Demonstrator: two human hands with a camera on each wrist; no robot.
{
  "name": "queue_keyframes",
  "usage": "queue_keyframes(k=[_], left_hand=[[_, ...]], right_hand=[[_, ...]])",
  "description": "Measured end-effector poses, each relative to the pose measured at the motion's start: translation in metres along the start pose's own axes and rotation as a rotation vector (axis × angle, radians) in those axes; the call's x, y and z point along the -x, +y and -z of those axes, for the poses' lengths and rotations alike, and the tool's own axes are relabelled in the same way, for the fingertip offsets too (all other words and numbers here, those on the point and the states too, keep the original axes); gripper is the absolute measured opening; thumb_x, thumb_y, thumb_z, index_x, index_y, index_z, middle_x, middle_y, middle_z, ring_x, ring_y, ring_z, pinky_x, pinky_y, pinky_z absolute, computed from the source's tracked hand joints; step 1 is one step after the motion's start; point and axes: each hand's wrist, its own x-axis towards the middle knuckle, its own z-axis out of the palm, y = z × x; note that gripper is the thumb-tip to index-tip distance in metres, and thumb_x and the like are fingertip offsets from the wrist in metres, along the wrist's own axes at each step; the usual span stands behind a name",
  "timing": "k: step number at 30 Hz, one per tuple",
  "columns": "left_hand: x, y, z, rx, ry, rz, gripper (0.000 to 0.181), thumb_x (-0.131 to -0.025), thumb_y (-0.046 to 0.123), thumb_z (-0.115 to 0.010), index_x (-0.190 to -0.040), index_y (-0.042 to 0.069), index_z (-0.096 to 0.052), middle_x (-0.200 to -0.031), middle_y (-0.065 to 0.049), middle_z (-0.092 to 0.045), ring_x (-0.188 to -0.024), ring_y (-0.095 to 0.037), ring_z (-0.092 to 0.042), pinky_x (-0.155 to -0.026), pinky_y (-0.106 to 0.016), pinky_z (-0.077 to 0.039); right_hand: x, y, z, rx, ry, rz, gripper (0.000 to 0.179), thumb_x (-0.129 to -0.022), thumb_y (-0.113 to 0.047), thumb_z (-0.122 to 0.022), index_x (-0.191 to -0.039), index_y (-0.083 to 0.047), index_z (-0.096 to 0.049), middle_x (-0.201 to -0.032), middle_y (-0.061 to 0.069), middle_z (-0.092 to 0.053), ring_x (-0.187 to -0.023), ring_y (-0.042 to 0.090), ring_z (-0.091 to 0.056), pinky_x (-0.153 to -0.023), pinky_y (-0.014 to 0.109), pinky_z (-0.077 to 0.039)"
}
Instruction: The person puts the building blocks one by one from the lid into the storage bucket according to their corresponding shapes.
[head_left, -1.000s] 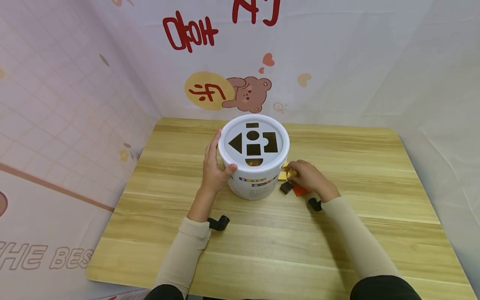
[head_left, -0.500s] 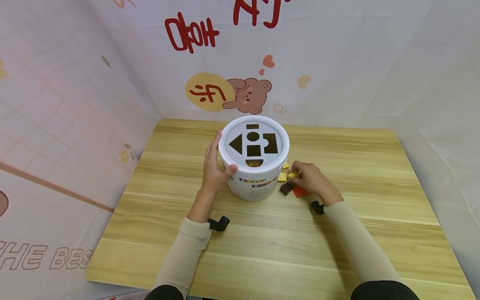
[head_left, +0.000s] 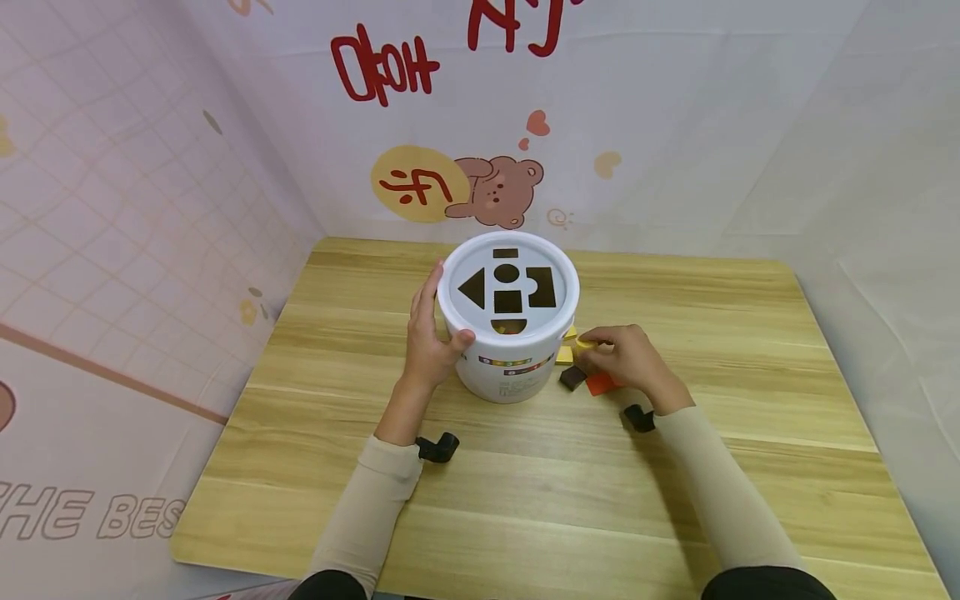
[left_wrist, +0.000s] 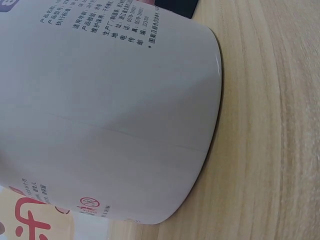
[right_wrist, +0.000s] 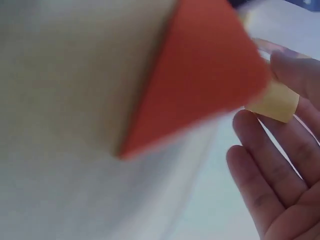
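Note:
A white plastic bucket (head_left: 495, 385) stands on the table under a lid (head_left: 543, 320) with shape cutouts. My left hand (head_left: 429, 354) holds its left side, fingers along the wall and thumb at the front, just under the rim; the left wrist view shows the bucket's printed wall (left_wrist: 130, 100) but hardly any of the hand. Right of the bucket, my right hand (head_left: 624, 360) pinches a small yellow block (right_wrist: 280, 102) between thumb and fingers. Close by lie a black block (head_left: 573, 378), a red triangular block (right_wrist: 200, 80) partly under the hand, and other yellow blocks (head_left: 564, 356) against the bucket.
The wooden table (head_left: 525, 500) has rounded back corners and meets a printed cloth backdrop (head_left: 660, 125) behind. Cloth also hangs along both sides. Black camera mounts (head_left: 438, 447) stick out from both wrists, low over the tabletop. Colored pieces show through the lid's front cutout.
My right hand has drawn slightly right, away from the bucket, and the yellow block now shows in its pinch. The left hand and bucket have stayed put.

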Motion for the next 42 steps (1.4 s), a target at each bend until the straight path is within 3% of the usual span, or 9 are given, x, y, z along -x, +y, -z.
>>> queue_keyframes(k=[5,8,12,15,22,29,33,42], left_hand=[[0.000,0.000,0.000,0.005,0.001,-0.002,0.125,-0.078,0.099,-0.046,-0.165,0.010,-0.033,-0.166,-0.007,-0.041,-0.149,-0.027,-0.038,-0.121,-0.058,-0.032],[0.000,0.001,0.000,0.006,0.001,0.000,0.125,-0.078,0.099,-0.046,-0.166,0.011,-0.032,-0.166,-0.007,-0.041,-0.149,-0.027,-0.038,-0.121,-0.058,-0.032],[0.000,0.001,-0.001,0.006,0.002,0.002,0.125,-0.078,0.099,-0.047,-0.166,0.011,-0.032,-0.167,-0.006,-0.040,-0.149,-0.026,-0.037,-0.121,-0.059,-0.032],[0.000,0.000,-0.001,0.009,0.004,-0.001,0.125,-0.078,0.099,-0.047,-0.166,0.011,-0.032,-0.167,-0.006,-0.041,-0.149,-0.026,-0.037,-0.121,-0.059,-0.032],[0.001,0.000,-0.001,0.015,0.008,0.000,0.125,-0.078,0.099,-0.047,-0.166,0.011,-0.032,-0.167,-0.006,-0.040,-0.150,-0.026,-0.037,-0.121,-0.059,-0.031],[0.000,0.000,-0.001,0.021,0.008,0.005,0.124,-0.079,0.098,-0.047,-0.166,0.011,-0.033,-0.166,-0.007,-0.041,-0.149,-0.027,-0.038,-0.120,-0.061,-0.032],[0.000,0.000,0.000,0.015,0.007,0.010,0.124,-0.078,0.099,-0.048,-0.166,0.013,-0.033,-0.167,-0.005,-0.040,-0.149,-0.026,-0.038,-0.120,-0.060,-0.033],[0.000,0.000,-0.001,0.016,0.004,0.014,0.127,-0.077,0.099,-0.047,-0.164,0.008,-0.034,-0.166,-0.007,-0.040,-0.149,-0.025,-0.038,-0.120,-0.060,-0.033]], right_hand=[[-0.002,-0.010,0.015,0.031,0.095,0.065,0.021,-0.090,-0.007,-0.083,-0.111,-0.002,-0.081,-0.103,0.012,-0.080,-0.059,0.014,-0.060,-0.069,0.037,-0.055],[-0.005,-0.019,0.025,0.056,0.135,0.098,0.022,-0.090,-0.006,-0.083,-0.112,-0.003,-0.081,-0.104,0.011,-0.080,-0.050,0.011,-0.052,-0.067,0.034,-0.053],[-0.008,-0.031,0.037,0.075,0.181,0.131,0.022,-0.090,-0.003,-0.083,-0.112,-0.001,-0.081,-0.106,0.012,-0.080,-0.076,0.021,-0.071,-0.077,0.040,-0.057],[-0.010,-0.041,0.047,0.077,0.206,0.138,0.022,-0.090,-0.002,-0.082,-0.112,-0.001,-0.080,-0.107,0.012,-0.080,-0.090,0.028,-0.075,-0.079,0.038,-0.058],[-0.021,-0.064,0.071,0.038,0.278,0.199,0.024,-0.089,-0.001,-0.083,-0.113,-0.003,-0.081,-0.108,0.011,-0.080,-0.096,0.031,-0.076,-0.090,0.011,-0.045],[-0.037,-0.089,0.093,0.053,0.364,0.405,0.028,-0.082,0.010,-0.084,-0.109,0.003,-0.080,-0.103,0.015,-0.080,-0.097,0.036,-0.076,-0.096,0.010,-0.046],[-0.045,-0.105,0.098,0.070,0.397,0.454,0.029,-0.080,0.009,-0.085,-0.107,0.001,-0.081,-0.100,0.013,-0.080,-0.095,0.034,-0.076,-0.095,0.010,-0.046],[-0.056,-0.146,0.088,0.044,0.315,0.538,0.027,-0.083,0.003,-0.087,-0.108,0.002,-0.081,-0.103,0.013,-0.080,-0.097,0.030,-0.075,-0.096,0.026,-0.054]])
